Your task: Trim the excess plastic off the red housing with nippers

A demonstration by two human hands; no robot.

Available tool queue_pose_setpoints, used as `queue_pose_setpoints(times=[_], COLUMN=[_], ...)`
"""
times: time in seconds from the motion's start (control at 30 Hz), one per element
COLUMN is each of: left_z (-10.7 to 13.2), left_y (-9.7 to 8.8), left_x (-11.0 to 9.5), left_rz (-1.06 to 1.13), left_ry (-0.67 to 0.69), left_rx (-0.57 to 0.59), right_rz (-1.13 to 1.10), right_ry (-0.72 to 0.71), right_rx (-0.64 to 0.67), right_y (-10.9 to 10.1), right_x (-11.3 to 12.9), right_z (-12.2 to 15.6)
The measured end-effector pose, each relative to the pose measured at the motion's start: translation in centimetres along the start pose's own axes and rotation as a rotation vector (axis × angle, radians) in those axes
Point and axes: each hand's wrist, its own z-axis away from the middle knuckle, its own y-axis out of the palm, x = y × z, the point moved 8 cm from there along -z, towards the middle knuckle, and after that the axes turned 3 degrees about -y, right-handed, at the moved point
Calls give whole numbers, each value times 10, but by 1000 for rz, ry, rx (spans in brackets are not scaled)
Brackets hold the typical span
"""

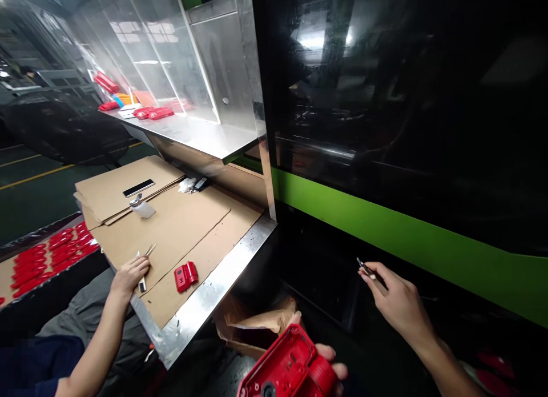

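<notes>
At the bottom of the view my left hand (pixel 329 354) is closed around a red plastic housing (pixel 291 360), its hollow inner side facing up. Much of that hand lies hidden beneath the part. To the right, apart from the housing, my right hand (pixel 400 303) pinches a small slim tool (pixel 366 269) with a metallic tip; its exact kind is not clear. Another red housing (pixel 185 276) lies on the cardboard-covered table (pixel 184 237), close to a co-worker's hand (pixel 131 274) that holds tweezers (pixel 150 249).
Below the table edge stands an open brown paper bag (pixel 257 323). A phone (pixel 138 188) and a small dispenser bottle (pixel 140 206) rest on the cardboard. Red parts fill a box (pixel 83 265) at left. A metal shelf (pixel 201 137) overhangs the table; a black-and-green machine (pixel 385 214) rises at right.
</notes>
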Motion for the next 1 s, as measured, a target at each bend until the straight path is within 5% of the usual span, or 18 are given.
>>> queue_pose_setpoints(times=[0.1, 0.17, 0.23, 0.4, 0.5, 0.63, 0.8, 1.0], left_z=[4, 20, 50, 144, 164, 154, 151, 154], left_y=[31, 78, 145, 327, 383, 385, 369, 363], left_x=[0, 19, 63, 210, 240, 243, 253, 252], left_rz=[58, 104, 150, 251, 560, 640, 660, 644], left_ry=[-15, -58, -123, -335, -333, -340, -396, -377], left_rx=[42, 94, 150, 329, 382, 309, 166, 102], right_rz=[-17, -39, -93, -226, -171, -77, -9, 111], right_ry=[-13, -38, -63, -252, -518, -820, -859, -892], right_rx=[55, 101, 140, 211, 204, 174, 231, 285], right_y=[-2, -7, -14, -34, -49, -58, -39, -19], right_x=[11, 25, 43, 92, 129, 176, 206, 212], right_z=[8, 12, 14, 15, 18, 28, 33, 37])
